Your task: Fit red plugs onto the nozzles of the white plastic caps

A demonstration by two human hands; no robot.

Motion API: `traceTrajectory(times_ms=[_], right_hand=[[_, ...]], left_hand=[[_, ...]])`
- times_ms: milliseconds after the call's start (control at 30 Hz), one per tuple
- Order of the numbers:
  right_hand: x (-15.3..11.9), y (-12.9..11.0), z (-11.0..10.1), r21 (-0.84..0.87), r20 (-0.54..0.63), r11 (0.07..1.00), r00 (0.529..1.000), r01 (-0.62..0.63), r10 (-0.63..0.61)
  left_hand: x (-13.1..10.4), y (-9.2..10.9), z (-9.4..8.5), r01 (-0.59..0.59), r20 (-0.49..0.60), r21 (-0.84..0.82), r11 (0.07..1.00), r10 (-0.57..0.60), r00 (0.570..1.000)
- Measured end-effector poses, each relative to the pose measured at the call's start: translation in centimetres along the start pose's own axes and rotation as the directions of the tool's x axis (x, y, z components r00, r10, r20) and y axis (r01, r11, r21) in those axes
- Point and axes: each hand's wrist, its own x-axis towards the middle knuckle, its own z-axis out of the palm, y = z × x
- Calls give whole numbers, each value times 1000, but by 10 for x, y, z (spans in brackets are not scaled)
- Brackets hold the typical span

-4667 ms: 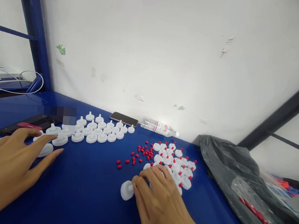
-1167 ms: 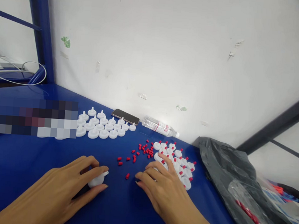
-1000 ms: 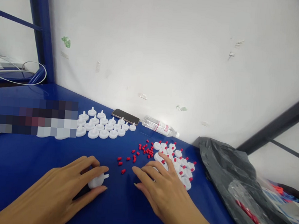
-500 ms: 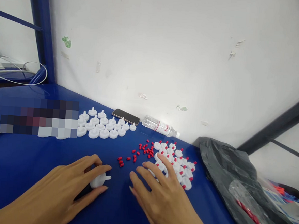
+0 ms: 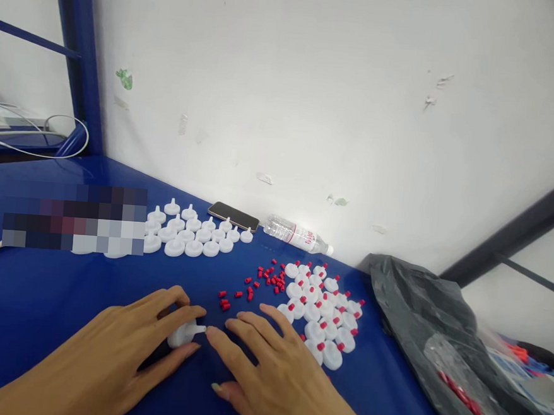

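A white round cap with a thin spout (image 5: 181, 335) is held on its side between the thumb and fingers of my left hand (image 5: 120, 342), its spout pointing right. My right hand (image 5: 282, 369) is open, thumb and fingers apart, with its index fingertip right by the spout's end; nothing shows in it. Small red tips (image 5: 251, 293) lie scattered on the blue table beyond my hands. To the right sits a cluster of white caps with red tips on their spouts (image 5: 332, 355), partly hidden by my right hand. White spouted caps without red (image 5: 175, 246) stand in a group at the back left.
Against the wall lie a dark phone (image 5: 233, 216) and a clear plastic bottle (image 5: 298, 234). A dark grey plastic bag (image 5: 407, 311) covers the right edge of the blue table (image 5: 28, 304). Part of the left side is pixelated.
My right hand has moved left from over the red-tipped caps to the spout of the held cap, uncovering more of that cluster. My left hand stays in place with its cap.
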Motion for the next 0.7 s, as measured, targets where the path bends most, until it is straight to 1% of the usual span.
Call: traceTrajectory(times_ms=[100,233,300,400,500,600,700], right_hand=[[1,0,-1,14,20,999,999,-29,28],[1,-1,-2,16,81,999,996,-49,48],[0,-1,0,41,76,998,996,-52,49],[-1,0,2,70,35,996,998,-57,55],[-3,1,3,76,34,994,997,-75,73],[-2,2,-1,90,123,992,990,-86,75],[0,3,-4,113,230,988,970,-104,75]], left_hand=[[-2,0,1,28,4,-30,999,-28,1000],[-2,-1,1,60,51,-71,996,-57,997],[-2,-1,1,64,44,-73,995,-61,997],[-5,-2,2,53,33,-70,996,-51,998],[-6,-3,3,61,73,-75,995,-56,996],[-7,-4,4,57,88,-86,995,-49,995],[-6,-4,3,59,96,-102,993,-49,994]])
